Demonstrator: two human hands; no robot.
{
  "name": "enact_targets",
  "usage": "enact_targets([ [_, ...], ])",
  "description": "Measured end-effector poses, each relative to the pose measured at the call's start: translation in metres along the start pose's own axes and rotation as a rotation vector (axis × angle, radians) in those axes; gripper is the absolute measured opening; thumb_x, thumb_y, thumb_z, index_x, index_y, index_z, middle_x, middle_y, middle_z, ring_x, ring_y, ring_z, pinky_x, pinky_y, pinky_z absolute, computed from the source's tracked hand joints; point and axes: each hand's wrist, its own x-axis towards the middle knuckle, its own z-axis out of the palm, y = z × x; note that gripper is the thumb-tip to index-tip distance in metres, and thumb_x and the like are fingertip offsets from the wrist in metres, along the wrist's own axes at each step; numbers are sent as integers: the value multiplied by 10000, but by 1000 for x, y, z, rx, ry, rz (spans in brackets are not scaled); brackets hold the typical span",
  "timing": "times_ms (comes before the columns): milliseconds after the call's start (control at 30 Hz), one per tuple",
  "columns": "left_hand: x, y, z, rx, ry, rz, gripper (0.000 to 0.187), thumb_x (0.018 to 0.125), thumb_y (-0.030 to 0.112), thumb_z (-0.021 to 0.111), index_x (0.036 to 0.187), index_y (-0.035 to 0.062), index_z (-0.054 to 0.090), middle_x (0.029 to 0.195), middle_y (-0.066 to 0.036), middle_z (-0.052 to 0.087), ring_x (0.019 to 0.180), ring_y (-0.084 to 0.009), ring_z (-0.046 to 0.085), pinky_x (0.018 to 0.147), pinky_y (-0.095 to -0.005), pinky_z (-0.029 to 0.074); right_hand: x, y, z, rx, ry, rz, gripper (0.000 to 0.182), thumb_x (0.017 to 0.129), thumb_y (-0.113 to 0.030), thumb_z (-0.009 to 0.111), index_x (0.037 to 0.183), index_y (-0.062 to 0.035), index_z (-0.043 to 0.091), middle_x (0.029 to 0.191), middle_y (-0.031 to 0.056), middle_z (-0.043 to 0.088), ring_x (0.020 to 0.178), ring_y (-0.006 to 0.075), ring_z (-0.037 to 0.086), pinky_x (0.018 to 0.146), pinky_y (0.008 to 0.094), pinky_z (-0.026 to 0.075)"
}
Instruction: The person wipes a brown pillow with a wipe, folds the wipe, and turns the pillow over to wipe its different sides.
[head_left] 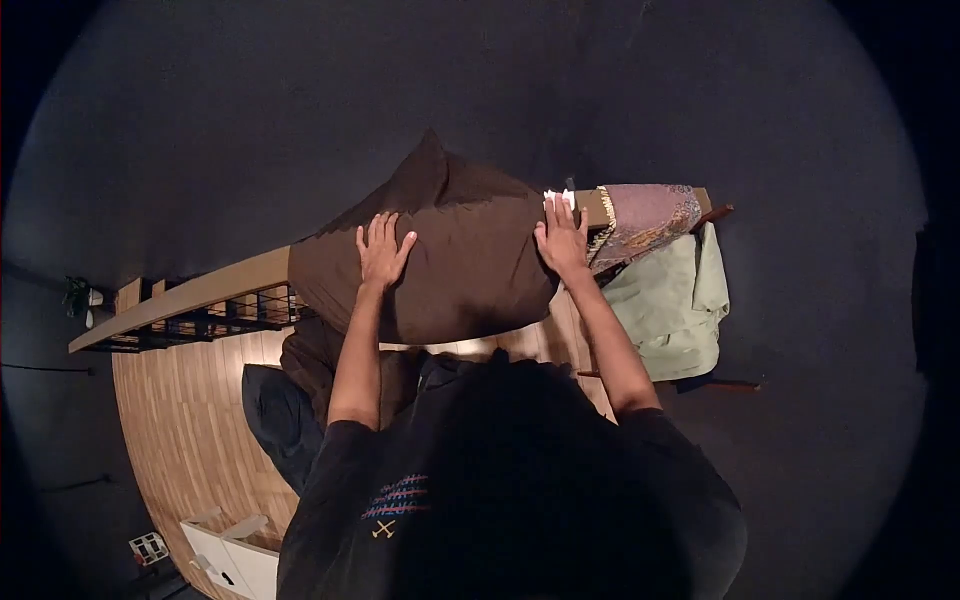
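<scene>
First inspector: Your left hand [383,258] rests on the brown cloth [465,275], palm down, fingers fanned. Your right hand [562,242] lies flat at its right edge. Neither hand has hold of anything; fingers are extended, not curled.

Second inspector: Where is the cloth?

First inspector: Draped over the long tan top [190,295] in front of you, hanging down your side, between the bare stretch at left and the patterned cloth [655,212] at right. A peaked fold [430,172] stands along the far edge.

Second inspector: My advice on handling: press evenly through both palms, and work from the middle outward so creases do not bunch. Ease that peak down separately. Mind your right fingers near the patterned cloth, which could be dragged. A white patch [560,195] shows at those fingertips; whether object or glare, I cannot tell.

First inspector: Markings?

Second inspector: Your dark shirt [640,490] bears a print [397,497], lettering in coloured rows, not legible to me, with a yellow crossed emblem [384,529] beside it. No brand or label can be read elsewhere.
</scene>
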Motion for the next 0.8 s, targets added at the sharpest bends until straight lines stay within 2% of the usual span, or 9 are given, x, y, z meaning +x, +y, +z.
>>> enact_targets([
  [100, -1, -2, 1, -18, 21, 9, 689, 1003, 572, 372, 1471, 68, 398, 1521, -100, 403, 1451, -266, 307, 1198, -532, 116, -14, -15, -2, -42, 8, 11, 621, 941, -349, 487, 1449, 4, 430, 1548, 157, 390, 1443, 281, 327, 1194, 536, 176],
  [300, -1, -6, 0, 46, -1, 26, 660, 1008, 561, 382, 1479, 99, 385, 1530, -75, 399, 1447, -257, 323, 1202, -515, 127, 4, 22, 8, -57, 72, 14, 614, 933, -331, 503, 1442, 7, 435, 1525, 188, 415, 1414, 324, 376, 1183, 523, 213],
  [433, -1, 1, -6, 37, -24, -8, 666, 1010, 563, 374, 1489, 100, 374, 1533, -77, 398, 1445, -267, 326, 1201, -531, 127, 15, 42, 18, 15, 8, 69, 509, 928, -242, 527, 1377, -2, 519, 1430, 177, 533, 1340, 322, 483, 1148, 465, 315],
  [467, 5, 6, -13, 37, -20, -6, 666, 1010, 563, 374, 1489, 100, 374, 1533, -77, 398, 1445, -267, 326, 1201, -531, 127, 21, 44, 13, 14, 12, 70, 509, 928, -242, 527, 1377, -2, 519, 1430, 177, 533, 1340, 322, 483, 1148, 465, 315],
  [600, 20, 41, -34, 94, -249, -257, 710, 1001, 600, 350, 1494, 91, 387, 1556, -120, 365, 1467, -292, 281, 1198, -568, 83, 34, 54, -20, 415, -253, 312, 404, 904, -134, 558, 1291, -28, 605, 1310, 142, 637, 1245, 293, 581, 1086, 393, 409],
  [633, 20, 43, -28, 95, -254, -253, 710, 1001, 600, 350, 1494, 91, 387, 1556, -120, 365, 1467, -292, 281, 1198, -568, 83, 33, 51, -24, 415, -255, 318, 404, 904, -134, 558, 1291, -28, 605, 1310, 142, 637, 1245, 293, 581, 1086, 393, 409],
  [767, 23, 49, -1, -115, -65, 43, 736, 987, 625, 355, 1505, 103, 382, 1564, -141, 355, 1471, -323, 272, 1190, -599, 83, 34, 13, -30, 505, 211, 56, 353, 877, -51, 589, 1225, -34, 647, 1213, 111, 695, 1208, 288, 617, 1052, 339, 441],
  [800, 24, 50, 1, -118, -70, 46, 736, 987, 625, 355, 1505, 103, 382, 1564, -141, 355, 1471, -323, 272, 1190, -599, 83, 32, -1, -33, 454, 189, -33, 354, 875, -56, 597, 1225, -36, 646, 1229, 108, 689, 1221, 284, 609, 1063, 344, 435],
])
